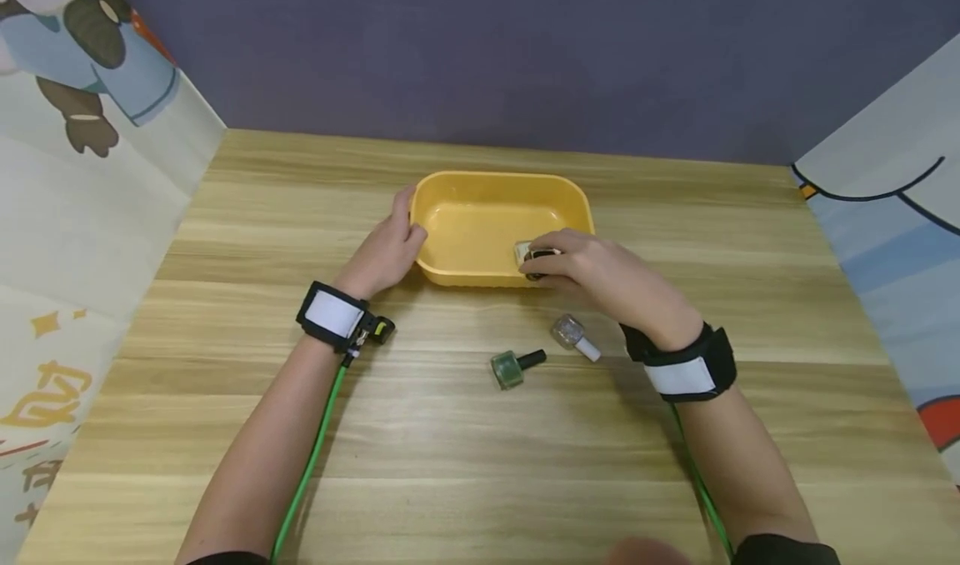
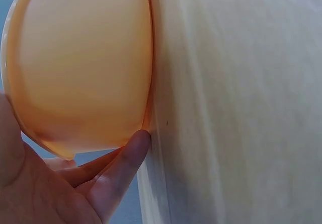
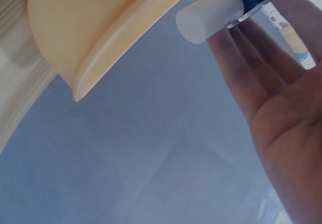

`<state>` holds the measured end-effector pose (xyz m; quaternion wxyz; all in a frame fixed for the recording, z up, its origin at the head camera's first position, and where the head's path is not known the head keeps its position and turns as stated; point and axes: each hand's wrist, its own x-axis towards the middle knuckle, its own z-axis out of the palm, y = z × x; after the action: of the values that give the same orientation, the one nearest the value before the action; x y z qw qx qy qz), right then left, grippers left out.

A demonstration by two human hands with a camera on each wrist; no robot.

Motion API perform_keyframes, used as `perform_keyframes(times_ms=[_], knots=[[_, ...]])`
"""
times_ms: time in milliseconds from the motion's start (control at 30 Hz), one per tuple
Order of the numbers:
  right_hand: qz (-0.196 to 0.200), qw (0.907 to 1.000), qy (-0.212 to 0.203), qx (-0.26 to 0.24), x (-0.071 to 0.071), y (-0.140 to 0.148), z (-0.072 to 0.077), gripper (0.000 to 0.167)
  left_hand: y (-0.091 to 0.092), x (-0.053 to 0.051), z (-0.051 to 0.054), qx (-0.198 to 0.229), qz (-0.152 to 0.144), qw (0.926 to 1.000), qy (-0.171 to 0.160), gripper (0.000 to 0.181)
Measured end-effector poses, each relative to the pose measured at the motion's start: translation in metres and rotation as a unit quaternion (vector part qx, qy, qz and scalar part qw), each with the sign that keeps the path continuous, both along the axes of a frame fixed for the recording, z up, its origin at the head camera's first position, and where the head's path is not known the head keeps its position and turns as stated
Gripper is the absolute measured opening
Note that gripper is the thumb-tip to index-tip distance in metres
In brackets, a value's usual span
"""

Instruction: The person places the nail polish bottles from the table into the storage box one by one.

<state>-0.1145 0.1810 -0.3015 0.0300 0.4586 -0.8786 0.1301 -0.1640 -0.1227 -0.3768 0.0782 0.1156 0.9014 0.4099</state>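
A yellow tray [image 1: 480, 277] stands on the wooden table, its outer wall [image 2: 85, 73] large in the left wrist view. My left hand [image 1: 384, 252] holds the tray's left end, with fingers [image 2: 132, 146] against the outside near the base. Over the tray's front right part, my right hand [image 1: 600, 273] pinches a small item with a dark part [image 1: 542, 254] and a pale part beside it. The right wrist view shows a white cylindrical end [image 3: 206, 17] and a dark section between the fingers of my right hand [image 3: 287, 98]; the fingers partly hide the rest.
In front of the tray lie two small bottles on their sides: a green one [image 1: 507, 370] with a black cap, and a clear glittery one [image 1: 567, 330] with a white cap. A dark wall [image 1: 495, 57] rises behind the table [image 1: 450, 465]; printed sheets hang at both sides.
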Motion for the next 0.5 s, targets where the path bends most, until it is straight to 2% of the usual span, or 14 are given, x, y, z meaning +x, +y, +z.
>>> perform_keyframes(times_ms=[100, 500], knots=[[-0.002, 1.0, 0.006, 0.003, -0.003, 0.001, 0.0, 0.028, 0.001, -0.001, 0.0, 0.001, 0.0, 1.0, 0.001, 0.065], [-0.028, 0.9993, -0.014, 0.018, -0.019, -0.003, -0.003, 0.03, 0.001, -0.001, 0.0, -0.007, 0.009, 0.9999, 0.006, 0.063]])
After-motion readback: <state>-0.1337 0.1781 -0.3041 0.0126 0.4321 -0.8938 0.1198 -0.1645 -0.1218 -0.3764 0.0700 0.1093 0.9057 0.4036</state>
